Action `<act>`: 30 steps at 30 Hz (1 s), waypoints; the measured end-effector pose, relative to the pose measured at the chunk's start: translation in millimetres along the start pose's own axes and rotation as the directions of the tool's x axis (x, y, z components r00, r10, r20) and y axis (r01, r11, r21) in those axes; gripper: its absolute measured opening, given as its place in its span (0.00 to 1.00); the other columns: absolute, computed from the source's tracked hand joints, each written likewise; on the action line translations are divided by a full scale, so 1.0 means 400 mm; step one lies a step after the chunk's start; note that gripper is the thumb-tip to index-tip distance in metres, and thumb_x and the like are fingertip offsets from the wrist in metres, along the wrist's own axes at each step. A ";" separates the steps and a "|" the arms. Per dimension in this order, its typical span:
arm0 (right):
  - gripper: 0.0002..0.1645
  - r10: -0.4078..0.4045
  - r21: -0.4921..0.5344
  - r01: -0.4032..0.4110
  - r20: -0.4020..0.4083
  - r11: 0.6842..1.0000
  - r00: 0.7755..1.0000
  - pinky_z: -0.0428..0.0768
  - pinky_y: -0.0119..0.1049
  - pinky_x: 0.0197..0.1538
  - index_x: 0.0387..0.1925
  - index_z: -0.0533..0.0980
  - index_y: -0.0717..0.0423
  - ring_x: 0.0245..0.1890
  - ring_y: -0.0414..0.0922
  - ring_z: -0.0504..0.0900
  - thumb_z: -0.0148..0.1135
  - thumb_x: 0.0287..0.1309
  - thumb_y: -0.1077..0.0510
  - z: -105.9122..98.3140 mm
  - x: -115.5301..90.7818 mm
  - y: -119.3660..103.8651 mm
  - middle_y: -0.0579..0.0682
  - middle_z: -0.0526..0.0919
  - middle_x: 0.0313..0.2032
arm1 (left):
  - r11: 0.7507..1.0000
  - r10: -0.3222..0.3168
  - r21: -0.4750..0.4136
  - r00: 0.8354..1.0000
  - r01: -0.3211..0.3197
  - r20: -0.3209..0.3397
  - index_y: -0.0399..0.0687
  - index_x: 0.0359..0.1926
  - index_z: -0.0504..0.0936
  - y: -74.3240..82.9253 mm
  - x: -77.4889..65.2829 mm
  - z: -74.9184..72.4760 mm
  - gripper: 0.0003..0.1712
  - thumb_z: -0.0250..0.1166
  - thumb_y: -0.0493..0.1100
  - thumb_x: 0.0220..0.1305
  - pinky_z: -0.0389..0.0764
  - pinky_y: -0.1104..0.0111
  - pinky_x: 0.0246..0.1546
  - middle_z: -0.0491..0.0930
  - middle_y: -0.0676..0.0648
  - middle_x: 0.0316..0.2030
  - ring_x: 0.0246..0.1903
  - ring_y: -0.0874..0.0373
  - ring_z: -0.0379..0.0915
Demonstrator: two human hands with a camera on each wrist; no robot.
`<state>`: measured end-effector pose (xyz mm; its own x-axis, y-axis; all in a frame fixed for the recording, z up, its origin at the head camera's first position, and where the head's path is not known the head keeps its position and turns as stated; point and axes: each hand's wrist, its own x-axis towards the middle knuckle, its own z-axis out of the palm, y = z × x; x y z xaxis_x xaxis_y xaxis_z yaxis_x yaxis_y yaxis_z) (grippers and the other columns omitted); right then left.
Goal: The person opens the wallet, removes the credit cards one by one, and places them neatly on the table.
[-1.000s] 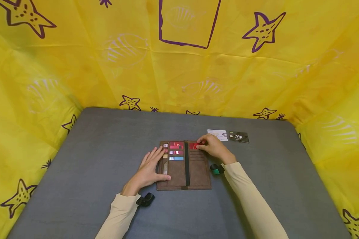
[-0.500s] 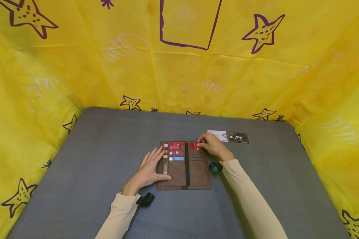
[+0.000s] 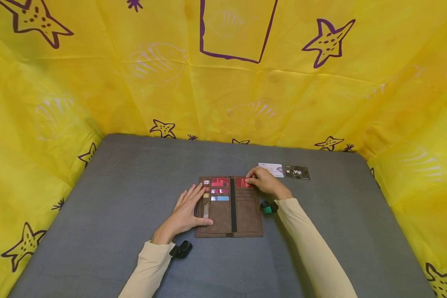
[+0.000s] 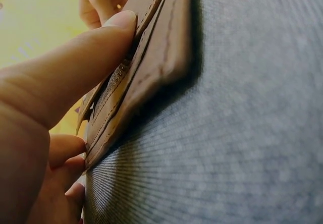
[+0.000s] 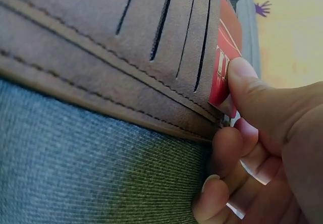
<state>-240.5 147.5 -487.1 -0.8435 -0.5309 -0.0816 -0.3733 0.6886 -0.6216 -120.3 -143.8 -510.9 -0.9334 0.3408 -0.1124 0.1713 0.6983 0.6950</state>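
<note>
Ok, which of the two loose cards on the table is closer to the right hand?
The white card: it lies next to the right hand, while the black Vip card sits farther right.

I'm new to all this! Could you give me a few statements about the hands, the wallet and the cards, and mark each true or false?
1. The right hand has its thumb on a red card at the top of the brown wallet. True.

2. The brown wallet is folded shut. False: it lies open on the gray table.

3. A white card and a black card lie outside the brown wallet. True.

4. In the head view, the black card is left of the white card. False: it is to the right.

5. The thumb of the left hand touches the brown wallet. True.
</note>
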 end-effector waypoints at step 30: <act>0.13 0.058 0.045 -0.055 -0.049 0.997 0.997 0.72 0.33 0.38 0.35 0.81 0.64 0.31 0.43 0.73 0.72 0.56 0.56 0.007 -0.008 0.020 0.53 0.79 0.29 | 1.000 -0.006 -0.008 1.000 0.006 -0.001 0.43 0.78 0.51 0.004 -0.004 -0.001 0.63 0.77 0.57 0.49 0.35 0.44 0.76 0.44 0.42 0.79 0.79 0.42 0.34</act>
<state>-239.7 153.1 -494.0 -0.8815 -0.4655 -0.0789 -0.3083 0.6941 -0.6505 -118.7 -143.3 -509.2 -0.9348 0.3357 -0.1157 0.1632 0.6956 0.6996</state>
